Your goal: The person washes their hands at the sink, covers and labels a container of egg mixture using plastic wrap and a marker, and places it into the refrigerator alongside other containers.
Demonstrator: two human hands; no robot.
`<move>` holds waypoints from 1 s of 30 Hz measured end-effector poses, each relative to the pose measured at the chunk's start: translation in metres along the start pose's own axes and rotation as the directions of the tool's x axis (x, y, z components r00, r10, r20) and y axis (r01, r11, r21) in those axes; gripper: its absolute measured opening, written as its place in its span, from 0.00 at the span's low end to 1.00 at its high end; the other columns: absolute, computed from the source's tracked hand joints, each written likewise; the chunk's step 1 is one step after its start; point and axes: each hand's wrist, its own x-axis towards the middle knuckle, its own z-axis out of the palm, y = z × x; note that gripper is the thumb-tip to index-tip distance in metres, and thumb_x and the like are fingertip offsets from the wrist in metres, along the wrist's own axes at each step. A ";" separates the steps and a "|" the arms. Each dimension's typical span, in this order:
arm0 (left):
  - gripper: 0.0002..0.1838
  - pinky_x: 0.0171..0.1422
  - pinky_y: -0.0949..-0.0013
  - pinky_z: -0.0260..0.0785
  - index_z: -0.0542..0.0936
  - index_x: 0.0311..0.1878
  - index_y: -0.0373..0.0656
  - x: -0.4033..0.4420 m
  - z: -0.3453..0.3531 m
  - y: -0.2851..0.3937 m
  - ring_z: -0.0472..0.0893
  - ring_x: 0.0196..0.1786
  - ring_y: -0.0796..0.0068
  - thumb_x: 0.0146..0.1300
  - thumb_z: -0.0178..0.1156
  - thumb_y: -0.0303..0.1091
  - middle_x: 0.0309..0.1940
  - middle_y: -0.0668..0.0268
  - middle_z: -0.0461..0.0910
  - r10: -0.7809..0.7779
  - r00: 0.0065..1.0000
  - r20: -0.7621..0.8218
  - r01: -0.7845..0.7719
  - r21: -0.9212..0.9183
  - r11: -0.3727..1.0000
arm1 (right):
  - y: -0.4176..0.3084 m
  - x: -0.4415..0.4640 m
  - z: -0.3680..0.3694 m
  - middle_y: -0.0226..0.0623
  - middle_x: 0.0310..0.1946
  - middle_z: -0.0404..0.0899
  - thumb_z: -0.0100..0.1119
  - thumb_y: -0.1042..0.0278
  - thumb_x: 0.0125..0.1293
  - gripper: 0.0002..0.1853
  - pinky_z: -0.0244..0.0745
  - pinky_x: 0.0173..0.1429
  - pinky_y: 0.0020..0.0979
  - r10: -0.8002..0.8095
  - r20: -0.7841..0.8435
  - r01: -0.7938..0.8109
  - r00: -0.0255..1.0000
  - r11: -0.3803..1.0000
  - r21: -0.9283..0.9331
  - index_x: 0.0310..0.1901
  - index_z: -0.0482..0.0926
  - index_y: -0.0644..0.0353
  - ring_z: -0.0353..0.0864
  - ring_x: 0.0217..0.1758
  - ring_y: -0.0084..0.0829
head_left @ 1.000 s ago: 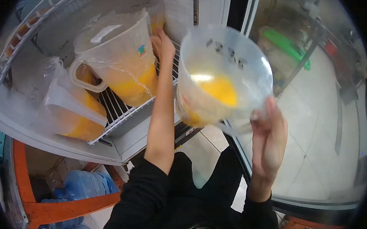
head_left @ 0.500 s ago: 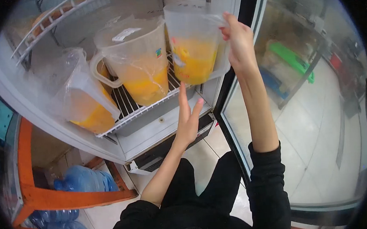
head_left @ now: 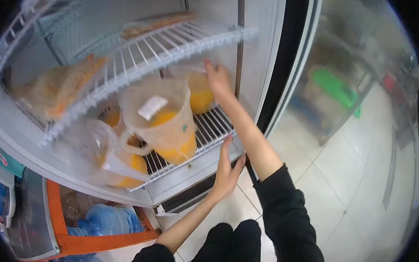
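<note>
Inside the fridge, my right hand is closed at the side of a clear pitcher with yellow-orange contents, standing at the back right of the lower wire shelf. My left hand is in front of the shelf edge, fingers apart, with nothing in it. Left of the held pitcher stands a larger pitcher with a white label and plastic film. A plastic-wrapped pitcher leans at the far left of the same shelf.
Above is an upper wire shelf with bagged orange food. The open glass door is at the right. An orange frame and blue water bottles are at the lower left, beside the tiled floor.
The pitcher in my right hand has moved from outside the fridge to the back right of the lower shelf. My left hand came out from the shelf. The view now shows more of the upper shelf.
</note>
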 end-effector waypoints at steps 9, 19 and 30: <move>0.21 0.61 0.67 0.51 0.63 0.51 0.39 -0.133 -0.064 0.149 0.63 0.58 0.63 0.56 0.52 0.36 0.51 0.56 0.65 -0.477 0.852 0.215 0.485 0.015 0.874 | -0.142 -0.176 -0.063 0.44 0.43 0.67 0.55 0.65 0.52 0.19 0.51 0.57 0.39 -0.196 -0.114 0.188 0.974 0.979 -0.082 0.45 0.67 0.64 0.61 0.50 0.39; 0.21 0.52 0.67 0.62 0.69 0.49 0.41 -0.243 -0.164 0.261 0.71 0.49 0.64 0.54 0.51 0.44 0.45 0.58 0.72 -0.820 0.233 0.523 0.734 0.458 0.501 | -0.489 -0.405 -0.406 0.47 0.46 0.60 0.40 0.46 0.55 0.29 0.55 0.56 0.39 -0.868 -0.388 -0.074 0.309 0.385 -0.920 0.49 0.61 0.64 0.59 0.50 0.42; 0.42 0.53 0.57 0.62 0.63 0.57 0.39 -0.389 -0.149 0.219 0.69 0.52 0.55 0.44 0.53 0.61 0.53 0.44 0.63 -0.787 -0.396 0.473 0.336 0.872 0.355 | -0.534 -0.341 -0.406 0.58 0.52 0.64 0.33 0.41 0.54 0.38 0.49 0.64 0.41 -0.154 -0.224 0.198 0.962 0.962 0.187 0.55 0.61 0.72 0.64 0.55 0.48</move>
